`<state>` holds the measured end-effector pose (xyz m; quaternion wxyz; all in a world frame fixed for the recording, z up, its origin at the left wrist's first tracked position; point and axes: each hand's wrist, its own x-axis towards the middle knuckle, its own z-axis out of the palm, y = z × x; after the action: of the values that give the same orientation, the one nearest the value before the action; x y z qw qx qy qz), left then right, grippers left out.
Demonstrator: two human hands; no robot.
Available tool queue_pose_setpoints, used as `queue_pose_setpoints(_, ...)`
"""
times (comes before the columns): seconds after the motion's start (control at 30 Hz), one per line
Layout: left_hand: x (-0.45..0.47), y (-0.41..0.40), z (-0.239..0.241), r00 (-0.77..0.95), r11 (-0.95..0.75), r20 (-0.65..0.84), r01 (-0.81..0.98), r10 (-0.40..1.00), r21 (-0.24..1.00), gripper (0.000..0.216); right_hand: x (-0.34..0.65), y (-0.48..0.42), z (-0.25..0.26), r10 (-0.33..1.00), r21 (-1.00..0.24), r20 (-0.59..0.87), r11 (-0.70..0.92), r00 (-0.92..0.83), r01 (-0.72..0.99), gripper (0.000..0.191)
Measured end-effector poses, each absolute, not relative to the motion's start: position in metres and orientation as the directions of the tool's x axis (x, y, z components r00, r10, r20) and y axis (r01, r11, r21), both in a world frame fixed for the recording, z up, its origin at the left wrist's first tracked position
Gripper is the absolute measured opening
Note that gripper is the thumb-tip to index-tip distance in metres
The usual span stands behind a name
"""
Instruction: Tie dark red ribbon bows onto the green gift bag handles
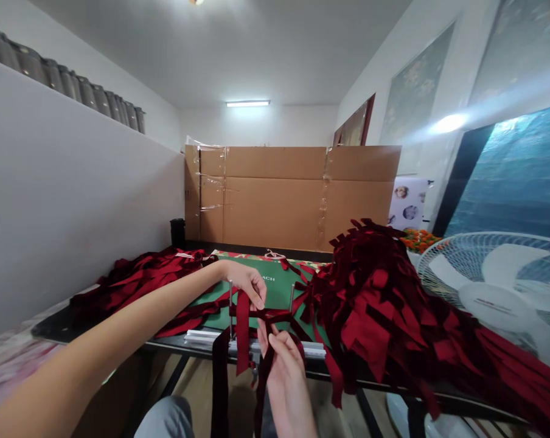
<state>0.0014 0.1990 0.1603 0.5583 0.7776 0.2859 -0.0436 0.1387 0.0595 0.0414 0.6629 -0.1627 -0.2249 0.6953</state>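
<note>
Dark red velvet ribbon (243, 334) hangs in strips between my hands, and part of it runs across between two upright metal pegs. The left peg (230, 310) and the right peg (292, 298) rise above a silver rail (314, 351) at the table's front edge. Reaching in from the left, my left hand (246, 283) pinches the ribbon just above the crossing part. My right hand (285, 359), lower and closer to me, has thumb and fingers closed on ribbon below the crossing. The exact path of the ribbon between the fingers is partly hidden.
A large heap of red ribbons (370, 304) covers the table's right side; another pile (138, 280) lies left. A green sheet (275, 292) lies behind the pegs. Cardboard (275, 207) stands at the back. A white fan (498, 298) is at the right.
</note>
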Motion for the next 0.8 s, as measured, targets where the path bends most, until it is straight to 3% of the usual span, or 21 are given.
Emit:
queue_pose_setpoints(0.37,-0.005,0.198,0.14,0.832,-0.169,-0.295,0.412,0.469,0.895,0.029,0.138,0.065,0.031,0.995,-0.486,0.06,-0.042,-0.081,-0.873,0.018)
queue_pose_setpoints(0.57,-0.009,0.196,0.13,0.792,-0.036,-0.331,0.405,0.513,0.913,0.033,0.138,0.067,0.028,0.996,-0.478,0.057,-0.038,-0.074,-0.878,0.021)
queue_pose_setpoints(0.8,-0.014,0.198,0.119,0.769,-0.045,-0.331,0.422,0.548,0.906,0.029,0.138,0.067,0.03,0.996,-0.495,0.061,-0.024,-0.063,-0.868,0.022)
